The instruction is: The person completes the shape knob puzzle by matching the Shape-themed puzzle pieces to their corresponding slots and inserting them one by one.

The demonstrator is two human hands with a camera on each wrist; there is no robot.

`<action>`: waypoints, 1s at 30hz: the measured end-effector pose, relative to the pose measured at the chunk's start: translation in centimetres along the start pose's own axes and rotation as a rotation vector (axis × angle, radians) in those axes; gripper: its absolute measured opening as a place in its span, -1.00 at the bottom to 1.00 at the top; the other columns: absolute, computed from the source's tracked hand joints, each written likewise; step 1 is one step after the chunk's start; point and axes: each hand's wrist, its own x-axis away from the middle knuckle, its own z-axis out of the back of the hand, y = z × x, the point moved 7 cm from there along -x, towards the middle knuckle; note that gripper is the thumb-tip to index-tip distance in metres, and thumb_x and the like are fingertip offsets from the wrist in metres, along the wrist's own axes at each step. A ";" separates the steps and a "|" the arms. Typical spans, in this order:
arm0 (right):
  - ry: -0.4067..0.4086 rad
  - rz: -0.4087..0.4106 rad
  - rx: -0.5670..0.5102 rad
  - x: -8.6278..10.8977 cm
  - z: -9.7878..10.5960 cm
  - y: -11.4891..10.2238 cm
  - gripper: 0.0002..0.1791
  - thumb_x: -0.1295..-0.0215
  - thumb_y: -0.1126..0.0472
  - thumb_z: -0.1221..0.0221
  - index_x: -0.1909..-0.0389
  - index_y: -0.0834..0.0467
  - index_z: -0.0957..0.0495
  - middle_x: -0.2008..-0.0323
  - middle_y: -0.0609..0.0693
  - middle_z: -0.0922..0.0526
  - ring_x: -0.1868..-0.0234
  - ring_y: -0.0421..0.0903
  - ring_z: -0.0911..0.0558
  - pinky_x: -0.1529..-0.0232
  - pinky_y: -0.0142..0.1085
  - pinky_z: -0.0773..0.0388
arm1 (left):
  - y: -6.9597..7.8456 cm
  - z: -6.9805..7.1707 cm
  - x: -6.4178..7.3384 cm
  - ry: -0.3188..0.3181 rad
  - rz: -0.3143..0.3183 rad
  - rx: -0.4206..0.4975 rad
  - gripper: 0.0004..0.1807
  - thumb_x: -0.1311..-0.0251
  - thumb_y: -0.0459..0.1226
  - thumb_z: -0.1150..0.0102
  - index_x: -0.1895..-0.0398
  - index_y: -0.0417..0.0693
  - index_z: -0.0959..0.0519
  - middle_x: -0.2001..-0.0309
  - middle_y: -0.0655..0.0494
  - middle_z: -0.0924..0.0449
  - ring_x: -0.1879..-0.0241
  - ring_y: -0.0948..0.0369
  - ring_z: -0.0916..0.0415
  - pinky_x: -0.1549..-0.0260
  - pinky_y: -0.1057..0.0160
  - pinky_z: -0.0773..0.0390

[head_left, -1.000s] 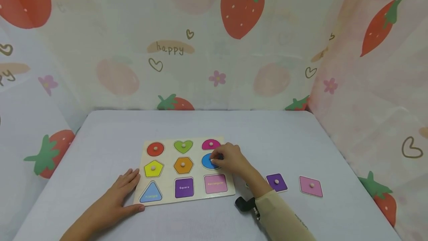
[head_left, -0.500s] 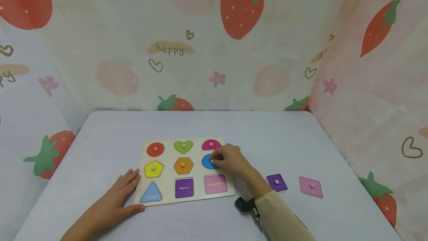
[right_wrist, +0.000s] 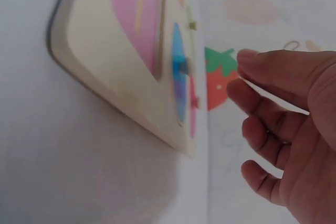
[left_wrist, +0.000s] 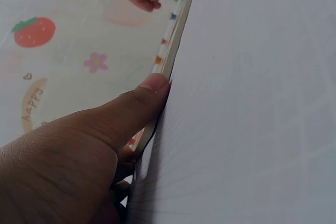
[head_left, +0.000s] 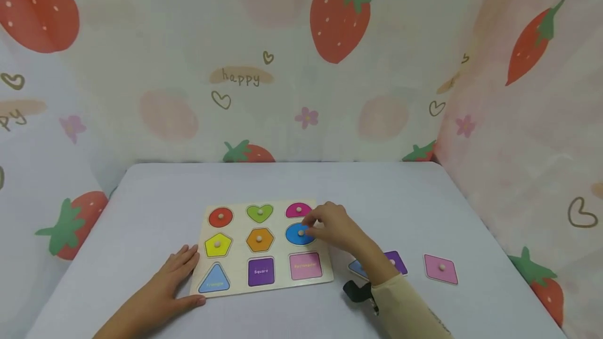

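Observation:
A wooden knob puzzle board (head_left: 237,276) lies on the table. Its blue oval piece (head_left: 294,235) sits in the right column, the knob showing. My right hand (head_left: 332,228) hovers just off that oval; in the right wrist view the fingers (right_wrist: 257,132) are loosely bent, apart from the knob, holding nothing. My left hand (head_left: 165,286) rests along the board's left edge with straight fingers, the thumb (left_wrist: 152,83) touching the edge. Red circle (head_left: 216,217), green heart (head_left: 254,213), magenta half-circle (head_left: 293,211), yellow pentagon (head_left: 212,249) and orange hexagon (head_left: 253,245) pieces also sit in the board.
Right of the board lie a purple square piece (head_left: 398,263), a pink parallelogram-looking piece (head_left: 435,274) and a blue piece (head_left: 359,269) partly hidden by my right forearm. The board's triangle (head_left: 214,279), square (head_left: 260,279) and rectangle (head_left: 306,273) places carry no knobs. Strawberry-print cloth (head_left: 282,140) stands behind.
My right hand has let go of the blue oval's knob and drawn slightly up and right, uncovering more of the oval. The left hand stays put at the board; the head view has tilted slightly.

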 end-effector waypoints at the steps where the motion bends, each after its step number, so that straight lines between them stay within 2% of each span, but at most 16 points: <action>1: 0.015 0.027 0.009 0.5 0.4 0.0 -0.77 -0.29 0.08 -0.41 0.08 0.01 -0.78 0.22 -0.20 -0.72 0.01 -0.12 -0.53 -0.12 -0.07 -0.50 | -0.1 -0.2 0.1 -0.012 0.012 0.001 0.25 0.05 0.43 -0.33 -0.58 -0.15 -0.21 -0.63 -0.11 -0.02 -0.60 -0.24 0.16 -0.45 -0.40 -0.02; 5: 0.102 0.113 0.051 2.5 2.7 0.1 -0.78 -0.28 0.12 -0.42 0.07 0.00 -0.77 0.21 -0.21 -0.72 -0.01 -0.11 -0.54 -0.20 0.03 -0.41 | -0.1 -0.2 0.1 -0.010 0.014 -0.003 0.26 0.06 0.43 -0.33 -0.57 -0.17 -0.22 -0.63 -0.09 -0.04 -0.61 -0.21 0.16 -0.46 -0.39 -0.01; 8: 0.159 0.136 0.066 4.2 4.3 0.7 -0.78 -0.27 0.14 -0.43 0.08 -0.02 -0.76 0.21 -0.24 -0.71 0.01 -0.14 -0.53 -0.19 0.02 -0.40 | -0.1 -0.1 0.1 -0.004 0.020 0.004 0.26 0.06 0.43 -0.33 -0.57 -0.17 -0.22 -0.63 -0.08 -0.03 -0.61 -0.21 0.17 -0.46 -0.40 -0.02; 12: 0.204 0.152 0.066 6.5 5.4 2.1 -0.80 -0.25 0.17 -0.43 0.11 -0.06 -0.76 0.23 -0.24 -0.72 0.03 -0.17 -0.53 -0.17 0.03 -0.39 | -0.2 -0.4 0.1 -0.028 0.045 0.028 0.26 0.05 0.44 -0.32 -0.58 -0.14 -0.20 -0.64 -0.07 0.01 -0.61 -0.23 0.20 -0.44 -0.40 -0.02; 17: 0.255 0.194 0.021 8.9 6.3 4.0 -0.78 -0.22 0.20 -0.45 0.13 -0.09 -0.74 0.22 -0.28 -0.72 0.02 -0.19 -0.52 -0.12 0.02 -0.39 | -0.4 -0.4 0.1 -0.024 0.053 0.027 0.25 0.04 0.43 -0.33 -0.58 -0.15 -0.21 -0.64 -0.07 0.00 -0.61 -0.24 0.19 -0.46 -0.39 -0.02; 20: 0.278 0.211 0.011 9.8 6.6 5.2 -0.77 -0.22 0.17 -0.45 0.13 -0.13 -0.73 0.21 -0.33 -0.71 0.01 -0.24 -0.52 -0.10 -0.02 -0.45 | -0.6 -0.2 0.2 -0.027 0.052 0.018 0.26 0.03 0.42 -0.32 -0.59 -0.16 -0.18 -0.64 -0.10 0.00 -0.60 -0.27 0.17 -0.45 -0.41 -0.04; 25: 0.328 0.204 -0.005 10.6 7.2 6.6 -0.73 -0.17 0.23 -0.47 0.14 -0.12 -0.72 0.23 -0.33 -0.71 0.02 -0.25 -0.53 -0.08 -0.03 -0.47 | -0.7 0.5 -0.1 -0.007 0.035 0.019 0.23 0.02 0.43 -0.30 -0.61 -0.08 -0.18 -0.65 -0.03 0.00 -0.60 -0.26 0.18 -0.44 -0.42 -0.04; 30: 0.322 0.162 0.033 11.2 7.1 7.8 -0.79 -0.20 0.23 -0.45 0.16 -0.06 -0.73 0.22 -0.28 -0.72 0.00 -0.21 -0.52 -0.12 0.05 -0.43 | -0.8 -0.5 -0.2 -0.031 0.049 0.044 0.23 0.05 0.38 -0.38 -0.59 -0.10 -0.21 -0.63 -0.04 -0.04 -0.61 -0.23 0.16 -0.45 -0.39 -0.03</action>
